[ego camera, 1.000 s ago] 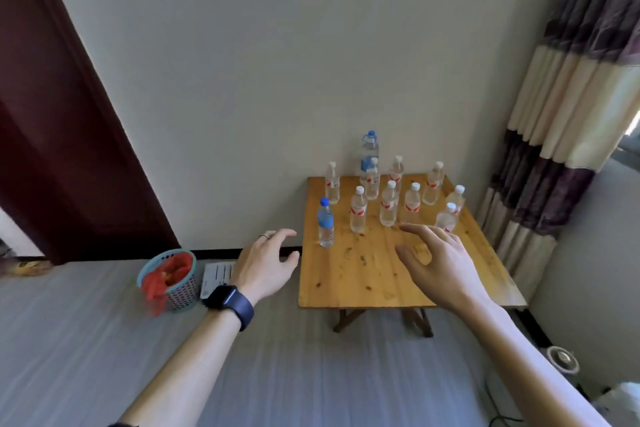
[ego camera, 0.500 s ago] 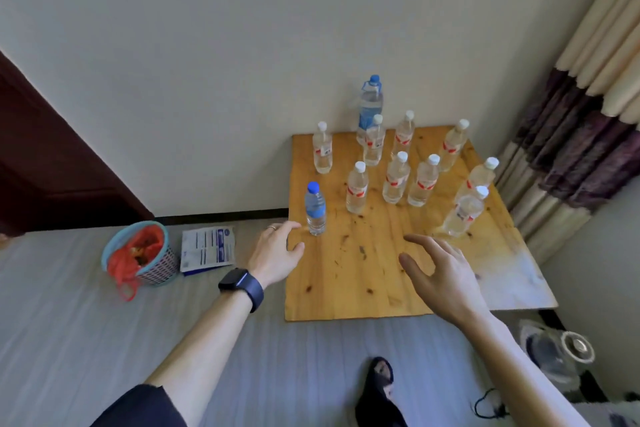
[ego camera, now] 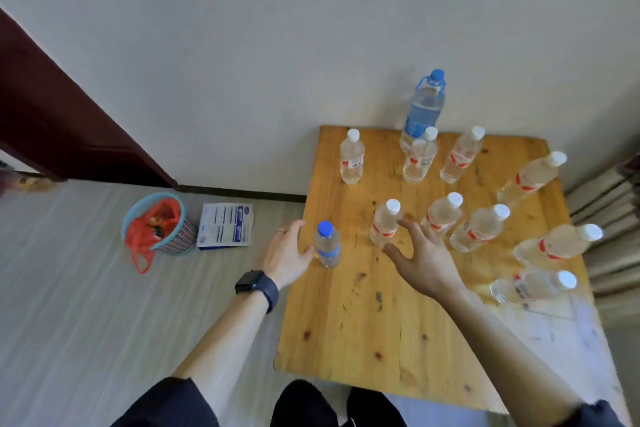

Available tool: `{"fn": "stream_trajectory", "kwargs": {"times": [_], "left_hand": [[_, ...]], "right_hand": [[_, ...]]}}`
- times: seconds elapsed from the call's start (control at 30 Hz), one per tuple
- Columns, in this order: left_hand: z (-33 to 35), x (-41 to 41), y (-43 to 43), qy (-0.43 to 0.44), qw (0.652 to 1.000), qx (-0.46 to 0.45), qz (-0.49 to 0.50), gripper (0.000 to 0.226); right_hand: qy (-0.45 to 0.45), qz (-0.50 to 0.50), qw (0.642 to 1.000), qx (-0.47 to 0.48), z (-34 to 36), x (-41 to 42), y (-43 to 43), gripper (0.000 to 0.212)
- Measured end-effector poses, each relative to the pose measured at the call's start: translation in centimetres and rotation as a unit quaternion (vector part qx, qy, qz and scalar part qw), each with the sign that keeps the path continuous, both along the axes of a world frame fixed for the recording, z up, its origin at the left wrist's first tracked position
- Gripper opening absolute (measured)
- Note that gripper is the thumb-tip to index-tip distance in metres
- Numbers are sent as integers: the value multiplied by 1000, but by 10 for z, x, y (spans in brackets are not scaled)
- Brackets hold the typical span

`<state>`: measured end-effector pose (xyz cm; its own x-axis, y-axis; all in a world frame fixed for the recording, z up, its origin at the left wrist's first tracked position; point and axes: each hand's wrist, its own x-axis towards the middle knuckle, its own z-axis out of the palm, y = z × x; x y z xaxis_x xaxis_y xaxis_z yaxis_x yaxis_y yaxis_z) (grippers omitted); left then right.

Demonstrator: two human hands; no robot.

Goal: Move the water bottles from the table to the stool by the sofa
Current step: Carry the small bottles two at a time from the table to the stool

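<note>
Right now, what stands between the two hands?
In the head view, the blue-capped bottle beside the left hand, then bare table, then a white-capped bottle close by the right hand.

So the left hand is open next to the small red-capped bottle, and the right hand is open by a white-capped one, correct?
Not quite. The head view shows the small bottle next to the left hand has a blue cap, not red. The rest holds: both hands are open, the right hand by a white-capped bottle.
</note>
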<state>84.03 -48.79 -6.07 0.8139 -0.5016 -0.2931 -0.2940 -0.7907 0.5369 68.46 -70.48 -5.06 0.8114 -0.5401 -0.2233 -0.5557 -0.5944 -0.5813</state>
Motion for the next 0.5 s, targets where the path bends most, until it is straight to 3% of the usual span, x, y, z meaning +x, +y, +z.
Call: {"fn": "stream_trajectory", "kwargs": {"times": [0.13, 0.27, 0.5], "left_hand": [[-21, 17, -20, 8, 1000, 7, -27, 65], [-42, 35, -40, 38, 993, 8, -113, 65], [-54, 52, -48, -41, 960, 86, -262, 34]], "right_hand": [[33, -12, 999, 4, -7, 53, -21, 74], [99, -34, 994, 29, -29, 86, -30, 83], [46, -128, 987, 84, -62, 87, -27, 42]]}}
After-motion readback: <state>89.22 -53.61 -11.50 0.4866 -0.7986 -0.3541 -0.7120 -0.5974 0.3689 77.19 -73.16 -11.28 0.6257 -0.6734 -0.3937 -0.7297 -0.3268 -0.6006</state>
